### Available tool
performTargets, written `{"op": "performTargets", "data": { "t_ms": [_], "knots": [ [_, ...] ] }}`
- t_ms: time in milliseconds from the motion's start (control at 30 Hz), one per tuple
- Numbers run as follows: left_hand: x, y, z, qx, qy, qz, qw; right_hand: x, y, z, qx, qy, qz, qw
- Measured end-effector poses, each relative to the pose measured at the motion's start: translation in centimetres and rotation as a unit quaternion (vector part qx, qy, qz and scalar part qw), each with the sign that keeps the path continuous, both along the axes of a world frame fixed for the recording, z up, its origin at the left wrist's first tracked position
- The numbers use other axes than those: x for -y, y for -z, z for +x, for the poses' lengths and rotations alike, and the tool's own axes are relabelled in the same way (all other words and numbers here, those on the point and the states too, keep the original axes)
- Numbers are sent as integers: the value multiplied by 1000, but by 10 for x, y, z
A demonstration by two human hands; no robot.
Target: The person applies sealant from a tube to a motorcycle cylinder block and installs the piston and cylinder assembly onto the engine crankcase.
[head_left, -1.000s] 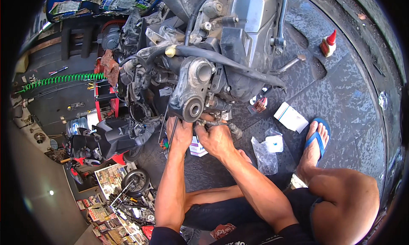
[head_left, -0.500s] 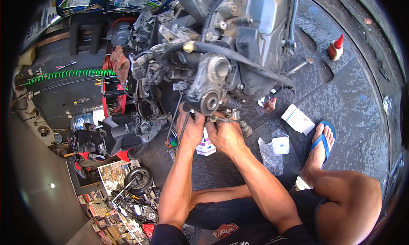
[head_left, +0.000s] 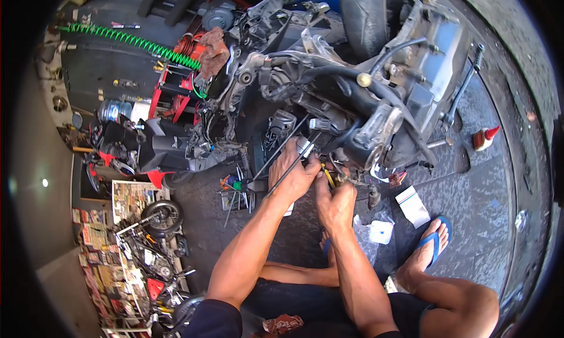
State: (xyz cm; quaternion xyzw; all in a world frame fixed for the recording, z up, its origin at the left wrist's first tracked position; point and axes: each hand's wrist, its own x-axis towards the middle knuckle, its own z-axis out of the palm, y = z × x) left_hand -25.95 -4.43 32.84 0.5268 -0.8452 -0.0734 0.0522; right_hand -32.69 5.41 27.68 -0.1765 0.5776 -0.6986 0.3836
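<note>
The motorcycle engine and frame lie before me, with hoses and wiring around them. My left hand is closed around a small silver piston, which sits among the engine parts between two long dark rods. Just right of it, my right hand is closed on a slim yellow tool, its end near the left fingertips. The tool's exact kind is partly hidden by the fingers. A dark hose hangs over the engine above my right hand.
On the dark floor lie a white box, a clear plastic bag and a red-capped bottle. A socket wrench leans by the engine. Left are a red stand, green coiled hose and another motorcycle.
The view has shifted left and the engine now appears farther right. My hands have come out from under the engine part, so the piston and the yellow tool now show.
</note>
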Motion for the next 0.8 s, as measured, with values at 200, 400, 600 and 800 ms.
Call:
{"op": "performTargets", "data": {
  "t_ms": [200,400,600,800],
  "knots": [
    [0,-4,-3,11,-18,27,999,-4,8,20,212,112,-28,970],
    [1,1,-4,8,3,10,1000,-1,19,9,200,56,-10,978],
    [1,2,0,6,3,24,1000,4,9,-3,314,29,-33,948],
    [1,1,3,5,18,14,1000,7,8,-4,280,48,-30,958]
  ]
}}
